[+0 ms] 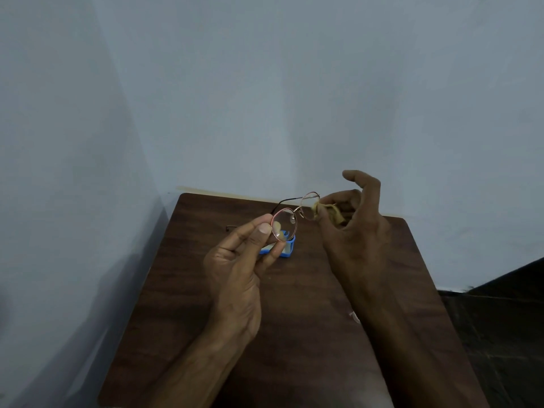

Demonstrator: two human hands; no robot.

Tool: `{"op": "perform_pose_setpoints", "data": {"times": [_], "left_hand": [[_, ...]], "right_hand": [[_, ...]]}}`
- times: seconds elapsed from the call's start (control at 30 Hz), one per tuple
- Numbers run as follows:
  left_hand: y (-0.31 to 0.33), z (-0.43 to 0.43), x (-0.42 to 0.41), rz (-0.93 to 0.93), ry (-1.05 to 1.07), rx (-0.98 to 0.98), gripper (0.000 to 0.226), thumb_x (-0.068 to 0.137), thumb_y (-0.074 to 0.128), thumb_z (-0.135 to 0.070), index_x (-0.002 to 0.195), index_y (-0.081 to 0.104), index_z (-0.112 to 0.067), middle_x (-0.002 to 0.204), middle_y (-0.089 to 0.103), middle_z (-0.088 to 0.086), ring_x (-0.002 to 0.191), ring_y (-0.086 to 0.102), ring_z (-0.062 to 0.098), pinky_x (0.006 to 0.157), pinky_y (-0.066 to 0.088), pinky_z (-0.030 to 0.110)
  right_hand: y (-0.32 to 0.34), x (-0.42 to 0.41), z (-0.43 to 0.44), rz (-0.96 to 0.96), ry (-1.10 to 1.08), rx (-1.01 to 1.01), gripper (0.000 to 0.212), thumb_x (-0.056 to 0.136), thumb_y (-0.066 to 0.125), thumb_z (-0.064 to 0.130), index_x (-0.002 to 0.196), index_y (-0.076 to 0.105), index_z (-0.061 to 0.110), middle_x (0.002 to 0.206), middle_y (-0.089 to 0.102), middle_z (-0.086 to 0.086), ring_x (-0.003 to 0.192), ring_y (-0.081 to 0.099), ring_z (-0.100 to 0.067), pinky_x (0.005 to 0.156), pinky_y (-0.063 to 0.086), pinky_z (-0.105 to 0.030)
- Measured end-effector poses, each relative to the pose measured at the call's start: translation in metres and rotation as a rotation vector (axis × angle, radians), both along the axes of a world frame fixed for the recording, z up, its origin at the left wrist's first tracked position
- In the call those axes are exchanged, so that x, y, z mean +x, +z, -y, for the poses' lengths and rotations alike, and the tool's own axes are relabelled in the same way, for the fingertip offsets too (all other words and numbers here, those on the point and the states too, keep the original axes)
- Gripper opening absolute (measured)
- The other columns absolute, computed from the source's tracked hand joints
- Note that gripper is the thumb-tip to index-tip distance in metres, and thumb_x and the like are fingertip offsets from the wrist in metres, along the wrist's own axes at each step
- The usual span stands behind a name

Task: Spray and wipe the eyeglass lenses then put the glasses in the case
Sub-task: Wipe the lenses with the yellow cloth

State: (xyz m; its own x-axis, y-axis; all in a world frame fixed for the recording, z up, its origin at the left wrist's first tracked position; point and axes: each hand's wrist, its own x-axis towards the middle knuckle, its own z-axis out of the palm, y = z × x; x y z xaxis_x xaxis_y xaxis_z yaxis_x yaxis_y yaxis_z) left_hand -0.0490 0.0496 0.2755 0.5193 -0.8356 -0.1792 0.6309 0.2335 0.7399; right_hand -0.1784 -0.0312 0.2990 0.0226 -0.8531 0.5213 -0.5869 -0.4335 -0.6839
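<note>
From my head camera, I hold the glasses [294, 215] up in the air above the dark wooden tabletop [188, 290], their long axis slanting from lower left, near me, to upper right, farther off. The lenses face roughly back at me and a dark temple arm trails away toward the pale wall [265, 98]. My left hand [235, 260] sits just below and left of the frame, palm turned inward, thumb and forefinger pinching the rim of the nearer lens, the other fingers curled loosely beneath. My right hand [353, 222] is at the frame's far end, touching it: thumb and a finger pinch a yellowish cloth [334, 212] around the other lens, while the forefinger arches up, hooked and free. Both forearms rise from the bottom edge, the right one reaching farther forward. Under the glasses, flat on the tabletop, lies a blue object [288, 251], partly hidden behind my left fingers.
</note>
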Motion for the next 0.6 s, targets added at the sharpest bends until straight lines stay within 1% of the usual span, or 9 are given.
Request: {"op": "perform_pose_setpoints", "data": {"times": [0.03,0.13,0.17,0.3,0.33,0.43,0.53,0.6], "left_hand": [[0.0,0.0,-0.001,-0.003,0.002,0.002,0.03,0.079,0.075,-0.016,0.107,0.079,-0.005,0.105,0.078,0.017,0.096,0.076,0.023,0.075,0.064,0.029],[-0.001,0.002,-0.001,-0.012,0.005,0.007,0.029,0.08,0.074,-0.015,0.106,0.079,-0.005,0.105,0.078,0.018,0.099,0.076,0.026,0.076,0.064,0.029],[-0.001,0.003,0.0,-0.013,0.001,0.007,0.028,0.08,0.074,-0.015,0.106,0.079,-0.005,0.105,0.078,0.017,0.1,0.076,0.026,0.075,0.064,0.029],[0.0,0.005,-0.004,0.01,-0.017,0.016,0.027,0.078,0.074,-0.014,0.104,0.08,-0.008,0.104,0.079,0.016,0.096,0.077,0.023,0.074,0.064,0.029],[0.0,0.004,-0.004,0.014,-0.021,0.015,0.026,0.078,0.074,-0.014,0.103,0.08,-0.008,0.103,0.079,0.015,0.096,0.077,0.023,0.075,0.065,0.03],[-0.002,0.005,-0.003,0.031,-0.031,0.024,0.028,0.077,0.074,-0.016,0.104,0.08,-0.009,0.105,0.079,0.016,0.099,0.078,0.024,0.076,0.065,0.03],[-0.005,0.005,-0.002,0.036,-0.05,0.028,0.033,0.077,0.075,-0.018,0.108,0.079,-0.006,0.105,0.078,0.017,0.096,0.077,0.023,0.075,0.064,0.029],[-0.007,0.005,-0.002,0.034,-0.052,0.032,0.034,0.077,0.075,-0.018,0.108,0.078,-0.005,0.104,0.078,0.017,0.094,0.077,0.021,0.075,0.064,0.029]], "right_hand": [[-0.001,0.0,-0.001,-0.003,0.01,0.005,0.065,0.087,0.079,0.011,0.138,0.041,0.027,0.093,0.071,0.01,0.083,0.07,-0.007,0.074,0.061,-0.034],[-0.001,0.004,-0.009,-0.029,0.073,-0.011,0.069,0.084,0.082,0.008,0.138,0.042,0.026,0.095,0.069,0.012,0.085,0.068,-0.002,0.075,0.057,-0.019],[0.0,0.005,-0.01,-0.03,0.081,-0.02,0.069,0.084,0.082,0.008,0.138,0.042,0.026,0.095,0.069,0.012,0.085,0.068,-0.002,0.075,0.057,-0.018],[0.003,0.005,-0.002,-0.008,0.038,-0.052,0.066,0.086,0.081,0.011,0.136,0.041,0.028,0.095,0.071,0.011,0.084,0.068,-0.005,0.076,0.059,-0.028],[0.004,0.006,-0.002,-0.019,0.044,-0.061,0.066,0.086,0.081,0.011,0.136,0.04,0.028,0.095,0.071,0.01,0.085,0.068,-0.006,0.077,0.06,-0.028],[0.005,0.009,-0.004,-0.061,0.065,-0.088,0.066,0.087,0.08,0.012,0.136,0.039,0.029,0.095,0.071,0.01,0.085,0.068,-0.006,0.076,0.058,-0.024],[0.005,0.002,0.005,-0.028,0.011,-0.081,0.065,0.087,0.079,0.011,0.135,0.039,0.029,0.094,0.071,0.01,0.083,0.068,-0.008,0.074,0.059,-0.033],[0.003,-0.001,0.006,-0.034,0.024,-0.062,0.066,0.086,0.079,0.012,0.135,0.039,0.029,0.094,0.071,0.01,0.083,0.068,-0.009,0.075,0.06,-0.035]]}}
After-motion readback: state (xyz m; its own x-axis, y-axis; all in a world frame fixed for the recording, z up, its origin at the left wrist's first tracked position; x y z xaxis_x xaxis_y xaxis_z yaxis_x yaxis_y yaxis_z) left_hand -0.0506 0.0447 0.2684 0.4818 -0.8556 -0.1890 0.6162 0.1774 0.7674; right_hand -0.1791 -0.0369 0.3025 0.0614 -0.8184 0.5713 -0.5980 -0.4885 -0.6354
